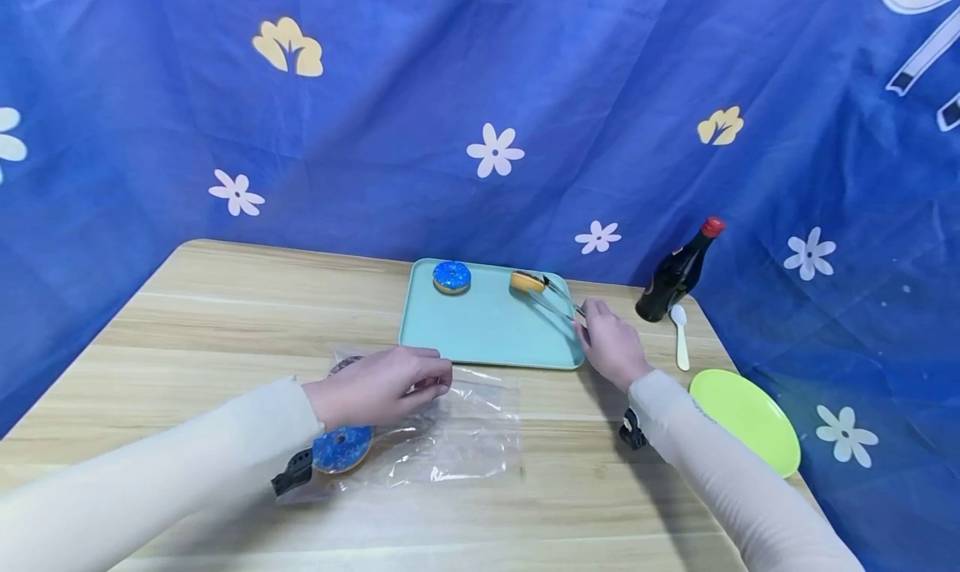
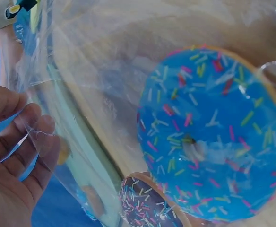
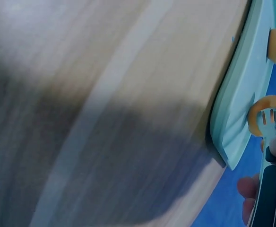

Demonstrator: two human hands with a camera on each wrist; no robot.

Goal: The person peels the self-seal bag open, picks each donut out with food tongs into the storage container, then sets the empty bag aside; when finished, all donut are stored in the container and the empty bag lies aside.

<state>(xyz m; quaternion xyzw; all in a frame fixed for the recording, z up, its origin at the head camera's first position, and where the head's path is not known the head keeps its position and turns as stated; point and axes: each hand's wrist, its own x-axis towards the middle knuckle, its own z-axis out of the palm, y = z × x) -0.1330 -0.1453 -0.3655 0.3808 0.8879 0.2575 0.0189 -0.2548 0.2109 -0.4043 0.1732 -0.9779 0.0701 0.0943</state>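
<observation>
My left hand (image 1: 390, 384) pinches the rim of a clear plastic bag (image 1: 468, 439) between thumb and fingers. Through the film show a blue doughnut (image 2: 209, 137) with coloured sprinkles and a dark brown one (image 2: 150, 203), partly hidden behind it. At the back right, my right hand (image 1: 613, 343) grips a pair of tongs (image 3: 269, 189) with dark handles and slotted tips. A doughnut (image 1: 525, 282), tilted on edge, sits between the tong tips over the light green tray (image 1: 487, 330). Another blue doughnut (image 1: 452, 278) lies at the tray's back left.
Right of the tray stands a dark bottle (image 1: 675, 276) with a red cap, a white spoon (image 1: 680, 338) lying beside it. A lime green plate (image 1: 750, 422) is at the table's right edge. Blue patterned cloth (image 1: 390, 122) hangs behind the wooden table (image 1: 187, 330).
</observation>
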